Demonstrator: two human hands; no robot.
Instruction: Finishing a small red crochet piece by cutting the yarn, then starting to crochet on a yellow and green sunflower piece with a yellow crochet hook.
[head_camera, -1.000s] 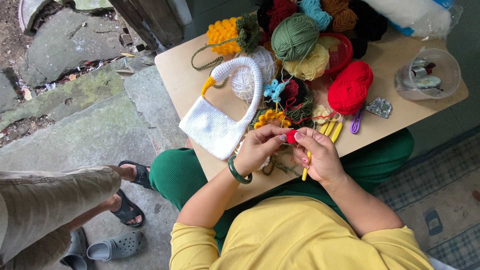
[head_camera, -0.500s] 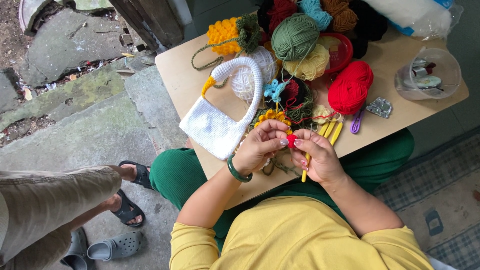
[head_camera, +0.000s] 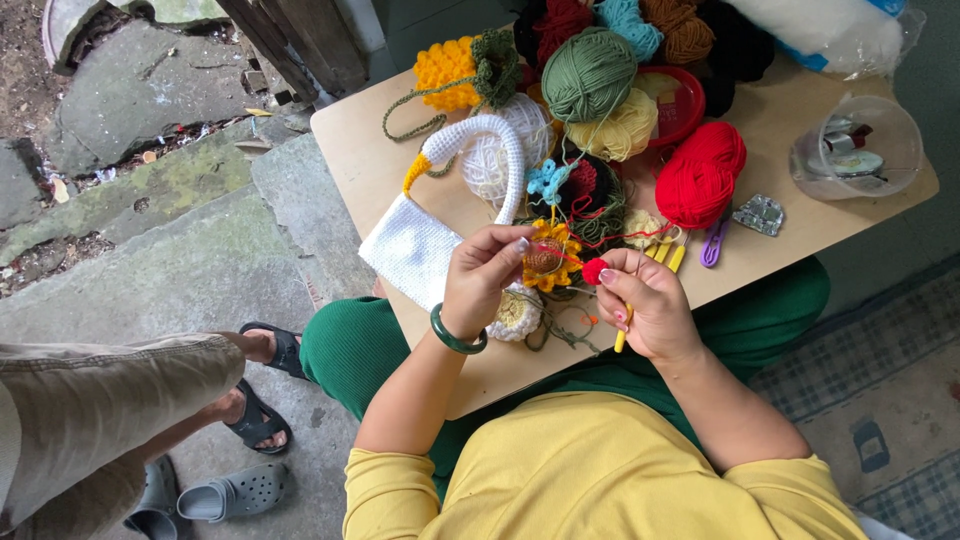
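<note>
A small red crocheted piece (head_camera: 594, 271) is pinched between the fingertips of the right hand (head_camera: 650, 310), just above the near edge of the wooden board (head_camera: 370, 160) that lies across the lap. A yellow-handled crochet hook (head_camera: 622, 338) is also gripped in that hand, its handle showing below the fingers. The left hand (head_camera: 485, 275), with a dark green bangle (head_camera: 455, 338) on its wrist, is closed around a yellow and brown crocheted flower (head_camera: 546, 258); a red strand seems to run from the flower to the red piece, though the thread is too thin to be sure of.

Just beside the left hand, a white crocheted bag (head_camera: 420, 245) with a curved neck-like handle is laid on the board. A red yarn ball (head_camera: 700, 175) is seen beyond the right hand, and a green yarn ball (head_camera: 588, 72) farther back among other skeins. A clear plastic tub (head_camera: 855, 150) is set at the board's far right corner. Another person's leg in khaki trousers (head_camera: 100, 400) is seen at the lower left, with a dark sandal (head_camera: 255, 420) on the foot.
</note>
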